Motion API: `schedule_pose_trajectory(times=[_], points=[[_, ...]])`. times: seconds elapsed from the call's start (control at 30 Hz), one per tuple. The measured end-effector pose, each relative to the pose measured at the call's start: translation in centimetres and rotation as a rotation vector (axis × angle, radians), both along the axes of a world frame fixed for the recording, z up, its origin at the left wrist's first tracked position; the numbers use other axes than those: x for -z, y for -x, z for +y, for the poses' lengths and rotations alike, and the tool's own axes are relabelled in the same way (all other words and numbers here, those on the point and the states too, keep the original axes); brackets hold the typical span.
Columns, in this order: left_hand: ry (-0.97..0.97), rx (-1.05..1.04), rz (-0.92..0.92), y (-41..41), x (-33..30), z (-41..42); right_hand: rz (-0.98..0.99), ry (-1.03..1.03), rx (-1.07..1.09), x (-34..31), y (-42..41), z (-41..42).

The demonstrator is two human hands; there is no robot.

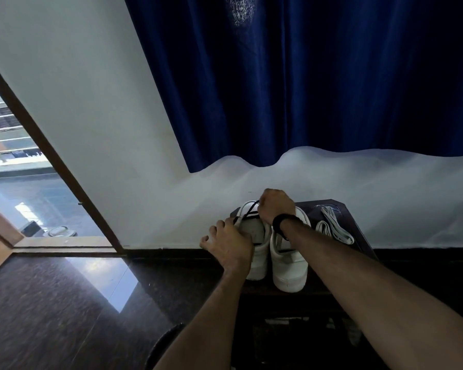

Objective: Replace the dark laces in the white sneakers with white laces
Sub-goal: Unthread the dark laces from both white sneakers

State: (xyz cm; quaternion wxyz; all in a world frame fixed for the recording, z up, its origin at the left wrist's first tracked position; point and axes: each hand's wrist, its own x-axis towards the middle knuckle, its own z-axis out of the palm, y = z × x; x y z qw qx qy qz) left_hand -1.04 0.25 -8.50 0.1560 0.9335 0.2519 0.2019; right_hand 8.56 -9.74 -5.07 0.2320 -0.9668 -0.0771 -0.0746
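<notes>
Two white sneakers stand side by side on a dark low table (358,231), toes toward me. My left hand (229,243) grips the side of the left sneaker (259,252). My right hand (275,205), with a black band on its wrist, pinches the dark lace (247,213) above that shoe's heel end and holds it taut. The right sneaker (289,265) stands untouched under my right forearm, a dark lace line across it. A pair of white laces (334,228) lies folded on the table to the right of the shoes.
A white wall and a dark blue curtain (305,89) rise just behind the table. An open doorway (24,182) with a brown frame is at the left. The floor (64,303) is dark and glossy. A dark round object (163,343) sits by my left forearm.
</notes>
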Motion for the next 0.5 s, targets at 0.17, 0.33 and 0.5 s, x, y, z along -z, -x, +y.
schedule_pose_trajectory(times=[0.17, 0.33, 0.5], points=[[0.025, -0.004, -0.019, -0.1, 0.0, 0.0, -0.212, 0.562, -0.565, -1.1, -0.3, 0.6], [0.046, -0.006, -0.015, 0.0, -0.2, -0.2, -0.372, 0.648, -0.395, -1.0, 0.0, 0.9], [0.034, -0.060, -0.105, -0.2, 0.3, -0.5, -0.199, 0.172, 0.227, -2.5, -1.0, -2.0]])
